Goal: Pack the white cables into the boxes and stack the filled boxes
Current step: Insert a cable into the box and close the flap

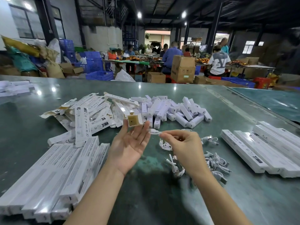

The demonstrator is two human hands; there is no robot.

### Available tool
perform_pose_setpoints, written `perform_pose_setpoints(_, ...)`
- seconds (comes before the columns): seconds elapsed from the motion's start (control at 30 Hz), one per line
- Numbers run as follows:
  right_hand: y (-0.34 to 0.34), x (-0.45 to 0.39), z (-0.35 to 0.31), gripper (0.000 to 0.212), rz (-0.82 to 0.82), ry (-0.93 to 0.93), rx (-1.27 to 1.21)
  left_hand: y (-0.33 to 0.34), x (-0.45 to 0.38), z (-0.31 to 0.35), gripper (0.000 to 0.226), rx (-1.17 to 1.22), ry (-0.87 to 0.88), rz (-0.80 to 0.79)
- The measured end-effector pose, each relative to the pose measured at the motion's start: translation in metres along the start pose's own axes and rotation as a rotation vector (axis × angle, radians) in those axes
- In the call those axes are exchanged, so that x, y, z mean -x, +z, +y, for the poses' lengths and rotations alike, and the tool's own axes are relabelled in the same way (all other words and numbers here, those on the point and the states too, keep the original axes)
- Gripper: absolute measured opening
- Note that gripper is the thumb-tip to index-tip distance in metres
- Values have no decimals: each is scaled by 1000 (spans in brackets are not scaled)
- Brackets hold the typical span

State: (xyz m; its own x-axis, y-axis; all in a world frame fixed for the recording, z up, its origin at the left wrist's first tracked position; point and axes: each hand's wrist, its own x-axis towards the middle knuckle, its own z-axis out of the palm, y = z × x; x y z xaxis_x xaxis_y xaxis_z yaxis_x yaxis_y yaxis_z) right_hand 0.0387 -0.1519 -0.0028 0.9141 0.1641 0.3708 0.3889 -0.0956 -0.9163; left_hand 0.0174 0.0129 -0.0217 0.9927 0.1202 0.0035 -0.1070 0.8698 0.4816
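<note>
I pinch a short white coiled cable (154, 132) at the mouth of a long white cardboard box (121, 108) whose open end flap shows its brown inside. More white cables (214, 163) lie loose on the green tabletop beside my right forearm. Closed white boxes (53, 172) lie side by side at my left, and another row (263, 150) at my right.

Two bare forearms, left hand (129, 143) and right hand (185, 146) ungloved
</note>
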Motion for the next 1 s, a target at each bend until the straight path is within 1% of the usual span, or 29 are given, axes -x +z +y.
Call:
perform_pose_setpoints(0.1,-4,-2,-7,8,-28,107,-133,-2,-2,-2,38,9,2,31)
perform_pose_setpoints(0.17,-5,-4,-11,7,-48,140,-253,-3,-5,-2,37,7,9,52)
perform_pose_setpoints(0.27,-8,-3,-22,8,-89,125,-395,-5,-9,-3,37,-11,29,81)
perform_pose_setpoints(0.33,-10,-1,-27,10,-158,71,-372,-8,-12,-5,33,-60,39,87)
perform_pose_setpoints(0.4,-9,2,-28,13,-200,3,-236,-8,-13,-7,33,-96,44,86)
perform_pose_setpoints(0.47,-7,5,-26,19,-210,-57,-67,-7,-15,-9,31,-64,58,108)
perform_pose_setpoints(0.57,0,9,-22,18,-279,-95,95,-6,-17,-10,30,-42,73,140)
perform_pose_setpoints(0.7,16,17,-10,9,-337,-254,538,-7,-14,-7,29,2,15,93)
perform_pose_setpoints(0.77,23,22,-5,7,-425,-326,744,-5,-11,-7,30,-4,14,102)
perform_pose_setpoints(0.83,30,26,-1,4,-525,-402,902,-4,-8,-6,35,-65,32,120)
perform_pose_setpoints(0.87,33,29,-1,10,-558,-449,962,-3,-7,-5,36,-119,41,131)
perform_pose_setpoints(0.93,39,31,1,34,-608,-528,1065,-2,-5,-7,39,-275,56,147)
perform_pose_setpoints(0.97,41,32,2,38,-626,-547,1089,-1,-5,-9,43,-366,62,152)
perform_pose_setpoints(1.0,42,33,3,35,-635,-543,1078,0,-4,-10,47,-435,66,155)
